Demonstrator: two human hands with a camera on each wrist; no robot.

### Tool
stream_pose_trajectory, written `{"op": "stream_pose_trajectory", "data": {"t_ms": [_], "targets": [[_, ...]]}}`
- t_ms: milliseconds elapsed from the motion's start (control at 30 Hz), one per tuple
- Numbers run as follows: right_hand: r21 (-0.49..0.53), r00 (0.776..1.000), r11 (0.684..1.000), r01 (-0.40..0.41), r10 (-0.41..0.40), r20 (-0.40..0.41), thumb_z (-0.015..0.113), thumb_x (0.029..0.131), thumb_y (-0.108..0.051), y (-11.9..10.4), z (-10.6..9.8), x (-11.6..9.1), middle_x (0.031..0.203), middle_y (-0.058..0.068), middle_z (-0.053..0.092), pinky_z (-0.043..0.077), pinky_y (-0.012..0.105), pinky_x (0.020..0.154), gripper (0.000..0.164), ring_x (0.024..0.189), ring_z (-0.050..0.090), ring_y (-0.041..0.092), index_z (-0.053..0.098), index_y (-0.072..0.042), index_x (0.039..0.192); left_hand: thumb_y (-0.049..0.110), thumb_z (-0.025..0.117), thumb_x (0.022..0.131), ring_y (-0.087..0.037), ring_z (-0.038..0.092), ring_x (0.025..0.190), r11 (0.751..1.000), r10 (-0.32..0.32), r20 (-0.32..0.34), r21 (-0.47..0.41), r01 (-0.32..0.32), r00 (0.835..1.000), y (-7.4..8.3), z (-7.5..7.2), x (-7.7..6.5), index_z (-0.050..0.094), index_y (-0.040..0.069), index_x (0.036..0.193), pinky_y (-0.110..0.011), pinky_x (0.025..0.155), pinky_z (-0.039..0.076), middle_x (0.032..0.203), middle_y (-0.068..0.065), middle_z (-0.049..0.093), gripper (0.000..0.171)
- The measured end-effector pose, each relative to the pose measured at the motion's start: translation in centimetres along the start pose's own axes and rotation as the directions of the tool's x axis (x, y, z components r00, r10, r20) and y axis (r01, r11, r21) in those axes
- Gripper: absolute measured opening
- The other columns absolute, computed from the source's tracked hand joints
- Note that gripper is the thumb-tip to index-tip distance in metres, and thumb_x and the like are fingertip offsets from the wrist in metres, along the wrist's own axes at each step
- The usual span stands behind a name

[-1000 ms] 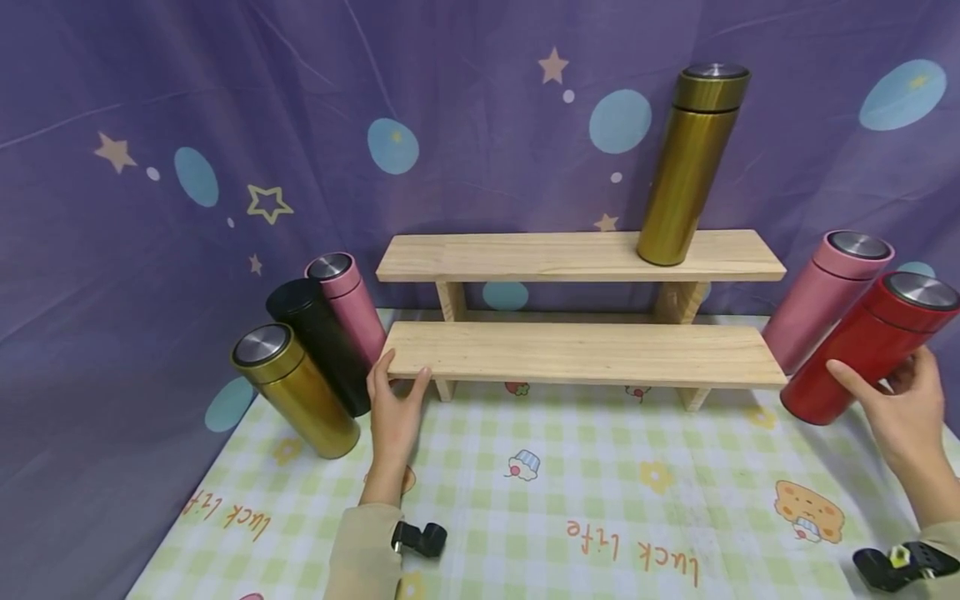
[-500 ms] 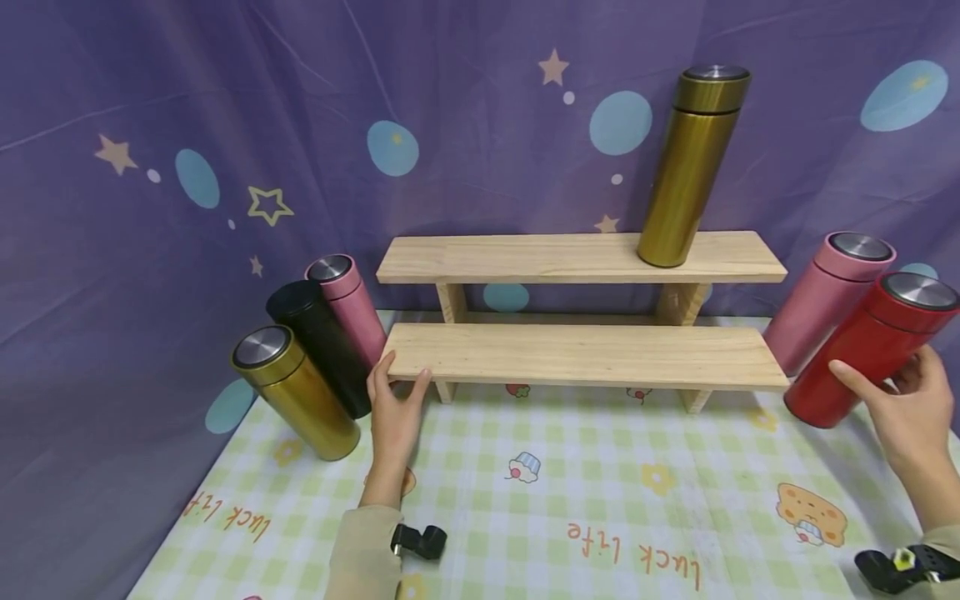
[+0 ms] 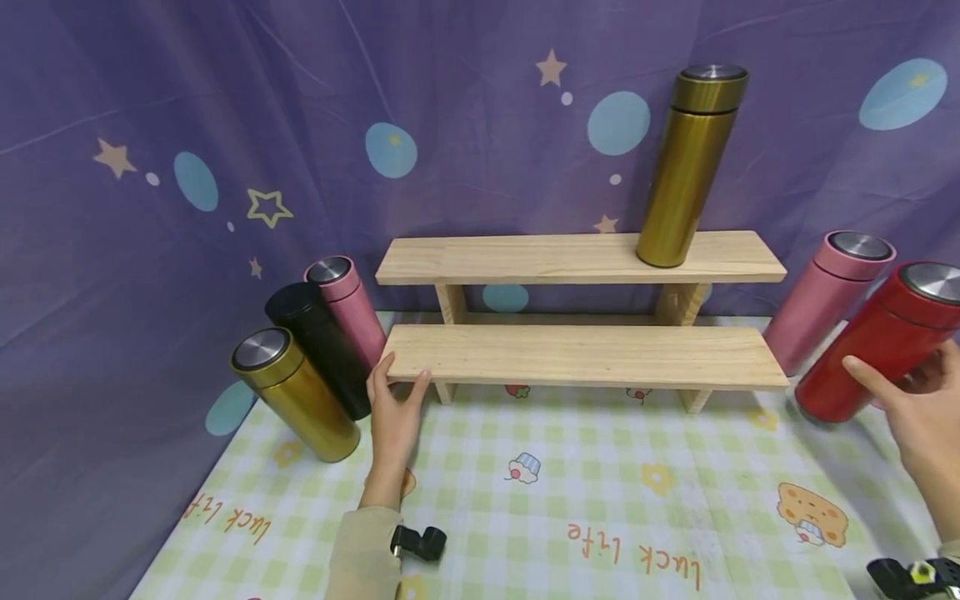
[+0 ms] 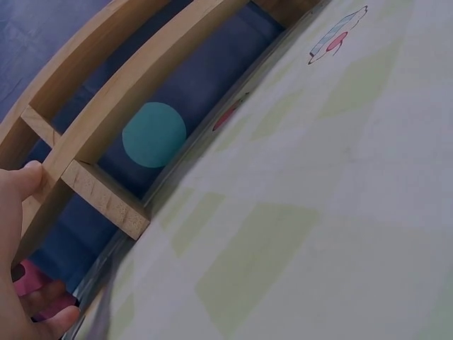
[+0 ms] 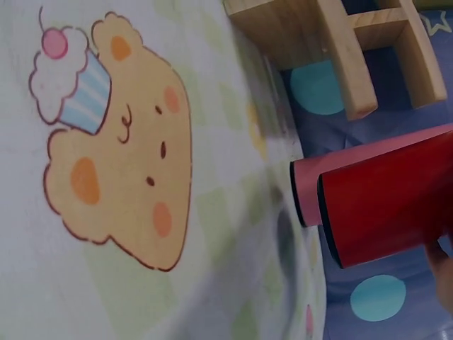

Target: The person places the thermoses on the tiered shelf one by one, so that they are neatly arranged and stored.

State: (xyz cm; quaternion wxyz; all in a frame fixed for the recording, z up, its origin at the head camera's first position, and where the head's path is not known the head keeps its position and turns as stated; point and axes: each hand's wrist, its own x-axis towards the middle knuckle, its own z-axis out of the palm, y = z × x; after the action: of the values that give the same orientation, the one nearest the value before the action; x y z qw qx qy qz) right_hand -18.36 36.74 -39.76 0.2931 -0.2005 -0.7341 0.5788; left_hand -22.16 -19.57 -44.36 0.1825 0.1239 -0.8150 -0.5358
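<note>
My right hand (image 3: 918, 408) grips a red thermos flask (image 3: 873, 350) at the right, thumb across its near side. The flask has a silver-topped lid, and the right wrist view shows its black-edged base raised off the cloth. Close behind it stands a pink flask (image 3: 825, 304). At the left, my left hand (image 3: 395, 421) holds the front corner of the two-tier wooden shelf (image 3: 585, 354), thumb at the front edge and a finger at the end. The other left fingers (image 4: 53, 322) extend below the board. A tall gold flask (image 3: 690, 171) stands on the upper tier, toward its right.
Left of the shelf, a gold flask (image 3: 296, 396), a black flask (image 3: 318, 346) and another pink flask (image 3: 348, 308) stand close together. A green-checked cloth (image 3: 480, 517) with printed cartoons covers the table. Behind everything hangs a purple curtain (image 3: 480, 75).
The right hand has raised the red flask and shifted it slightly rightward, tilting it a little. The left hand, shelf and other flasks have stayed put.
</note>
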Motion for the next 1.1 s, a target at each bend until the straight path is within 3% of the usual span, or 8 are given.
{"op": "stream_pose_trajectory", "data": {"t_ms": [133,433,833,1000,1100], "targets": [[0.070,0.998,0.996,0.054,-0.053,-0.019,0.070,0.084,0.011,-0.5,0.0,-0.2,0.126,-0.011,0.054,0.039,0.005,0.088,0.072,0.114,0.050,0.005,0.047,-0.023,0.144,0.050,0.068,0.091,-0.027,0.039,0.132,1.000,0.000,0.000,-0.001,0.000,1.000,0.0,0.0,-0.1,0.035,0.023,0.151,-0.050,0.103,0.036,0.154,-0.002,0.028,0.074],[0.006,0.993,0.993,0.117,-0.117,-0.008,0.064,0.088,0.012,-1.6,-0.1,-1.3,0.128,-0.012,0.054,0.036,0.006,0.094,0.069,0.116,0.050,0.006,0.044,-0.020,0.147,0.053,0.067,0.090,-0.027,0.039,0.132,1.000,0.002,0.004,0.002,-0.002,1.000,0.0,-0.1,-0.1,0.034,0.024,0.152,-0.050,0.103,0.036,0.154,-0.001,0.027,0.075],[0.054,0.978,0.977,0.205,-0.206,0.016,0.060,0.090,0.013,-3.1,-0.2,-2.4,0.136,-0.006,0.053,0.036,0.009,0.098,0.068,0.121,0.048,0.011,0.043,-0.017,0.148,0.053,0.067,0.091,-0.027,0.039,0.132,1.000,-0.003,0.008,-0.003,0.003,1.000,0.0,0.4,-0.1,0.035,0.025,0.151,-0.051,0.102,0.037,0.155,0.001,0.027,0.074],[0.236,0.961,0.937,0.259,-0.273,0.029,0.060,0.084,0.022,-3.8,0.6,-2.7,0.133,0.000,0.057,0.038,0.011,0.096,0.069,0.118,0.051,0.013,0.048,-0.010,0.144,0.054,0.066,0.091,-0.026,0.040,0.132,1.000,0.000,-0.006,0.013,0.000,1.000,-0.1,0.1,-0.1,0.034,0.026,0.151,-0.051,0.101,0.038,0.155,0.001,0.026,0.074],[0.259,0.957,0.927,0.271,-0.289,0.035,0.060,0.083,0.022,-4.3,0.9,-2.9,0.134,0.001,0.056,0.038,0.011,0.097,0.069,0.119,0.050,0.014,0.048,-0.010,0.144,0.055,0.066,0.090,-0.026,0.040,0.132,1.000,-0.004,0.002,0.009,0.004,1.000,0.0,0.0,-0.1,0.034,0.026,0.151,-0.051,0.101,0.038,0.155,0.002,0.026,0.074]]}}
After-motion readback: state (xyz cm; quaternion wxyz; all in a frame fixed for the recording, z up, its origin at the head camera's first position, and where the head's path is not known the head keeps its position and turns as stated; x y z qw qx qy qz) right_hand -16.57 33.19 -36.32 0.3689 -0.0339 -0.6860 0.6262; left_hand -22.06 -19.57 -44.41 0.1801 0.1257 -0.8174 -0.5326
